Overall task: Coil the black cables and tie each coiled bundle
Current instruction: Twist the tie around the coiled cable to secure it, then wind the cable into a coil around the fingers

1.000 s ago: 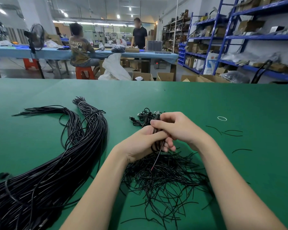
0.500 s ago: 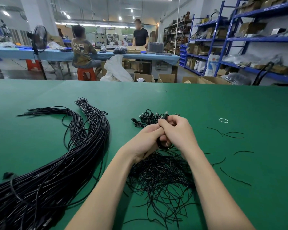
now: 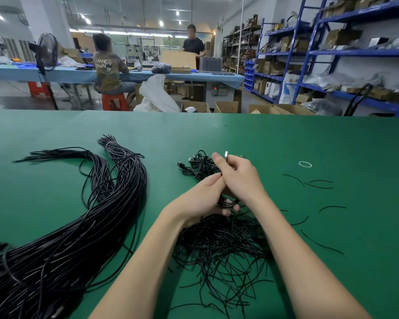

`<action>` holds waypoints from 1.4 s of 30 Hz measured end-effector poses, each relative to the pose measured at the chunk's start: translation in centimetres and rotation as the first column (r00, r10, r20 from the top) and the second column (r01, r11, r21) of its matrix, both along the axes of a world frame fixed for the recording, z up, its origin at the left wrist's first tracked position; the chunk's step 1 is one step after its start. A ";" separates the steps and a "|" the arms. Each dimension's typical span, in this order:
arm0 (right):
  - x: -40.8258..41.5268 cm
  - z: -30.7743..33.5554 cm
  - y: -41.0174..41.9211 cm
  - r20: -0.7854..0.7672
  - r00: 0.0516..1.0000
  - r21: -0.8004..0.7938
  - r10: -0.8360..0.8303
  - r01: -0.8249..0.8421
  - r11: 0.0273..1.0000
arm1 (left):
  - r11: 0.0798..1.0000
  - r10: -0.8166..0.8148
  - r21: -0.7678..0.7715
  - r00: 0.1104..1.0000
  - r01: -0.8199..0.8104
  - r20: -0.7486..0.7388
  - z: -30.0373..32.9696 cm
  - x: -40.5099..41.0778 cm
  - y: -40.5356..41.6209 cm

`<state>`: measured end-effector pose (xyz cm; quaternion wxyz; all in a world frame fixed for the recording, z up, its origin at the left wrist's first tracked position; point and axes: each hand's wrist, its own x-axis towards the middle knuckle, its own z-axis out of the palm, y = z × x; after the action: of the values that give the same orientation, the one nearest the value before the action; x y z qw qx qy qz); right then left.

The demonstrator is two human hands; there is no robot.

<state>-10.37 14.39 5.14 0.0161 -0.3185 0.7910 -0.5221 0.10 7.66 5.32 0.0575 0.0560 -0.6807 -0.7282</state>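
Both hands meet over the middle of the green table (image 3: 286,139). My left hand (image 3: 200,201) grips a small coiled black cable (image 3: 227,202) from below, most of it hidden by fingers. My right hand (image 3: 237,178) closes over the coil from above, and a silver plug tip (image 3: 226,154) sticks up past its fingers. A thick sheaf of long black cables (image 3: 62,238) lies to the left. A heap of thin black tie wires (image 3: 219,247) lies under my wrists. Several coiled bundles (image 3: 197,165) sit just beyond my hands.
Loose tie wires (image 3: 318,183) are scattered on the right of the table, with a small white ring (image 3: 305,164) farther back. Beyond the table edge are cardboard boxes (image 3: 226,106), blue shelving (image 3: 332,54), and two people at a blue bench (image 3: 194,75).
My hands have lifted the coil slightly and moved it farther away. The right hand has shifted over the top and the plug tip now pokes up. The red-tipped tie end seen earlier is gone from sight.
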 end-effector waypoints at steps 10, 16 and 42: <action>-0.9 1.3 0.8 0.005 0.989 0.057 0.146 -0.146 0.988 | 0.955 -0.212 0.239 0.968 0.176 0.132 0.6 0.4 -0.1; -1.2 1.8 0.0 0.161 0.986 -0.014 0.053 -0.051 0.999 | 0.931 -0.181 0.344 0.971 0.118 0.158 0.5 -0.3 0.5; 0.3 -1.0 3.9 -0.214 0.971 -0.220 -0.106 0.058 0.974 | 0.938 0.010 0.346 1.000 -0.018 0.026 -1.2 -0.9 0.0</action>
<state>-10.09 18.30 4.18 -0.1290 -0.3420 0.7400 -0.5646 -0.81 7.62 4.10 0.0436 0.0789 -0.5424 -0.8353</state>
